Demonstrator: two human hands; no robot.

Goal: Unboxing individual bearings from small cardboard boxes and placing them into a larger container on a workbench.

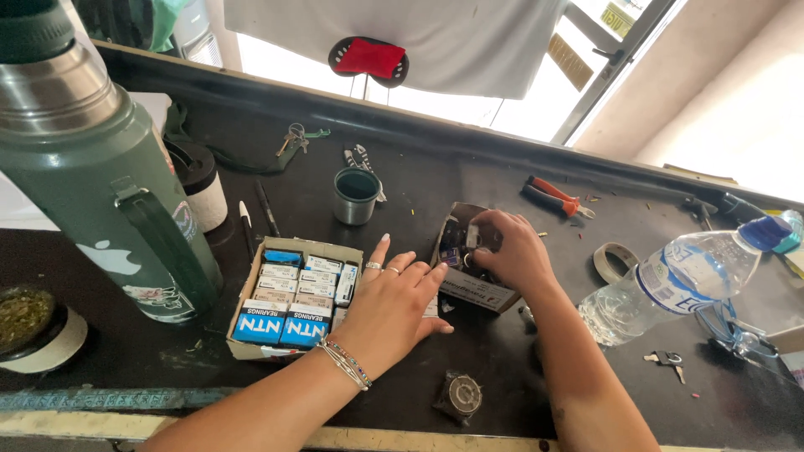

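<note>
Head view: your left hand (392, 303) lies flat with fingers spread, gripping nothing, on the dark worktop (553, 351) against the right edge of the open cardboard tray (295, 295) of small blue-and-white boxes; your right hand (508, 249) reaches into the smaller open carton (471, 261) just beside it, fingers curled over the contents, though you cannot tell whether they grip anything. Around them: a green flask (100, 167) at left, a metal cup (356, 195) behind, orange-handled pliers (554, 197) and a tilted plastic bottle (682, 276) at right.

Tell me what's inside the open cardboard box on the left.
The cardboard box holds rows of small blue-and-white cartons packed tight. The left hand lies over its right edge, hiding that corner; anything beneath the top layer can't be seen.
</note>
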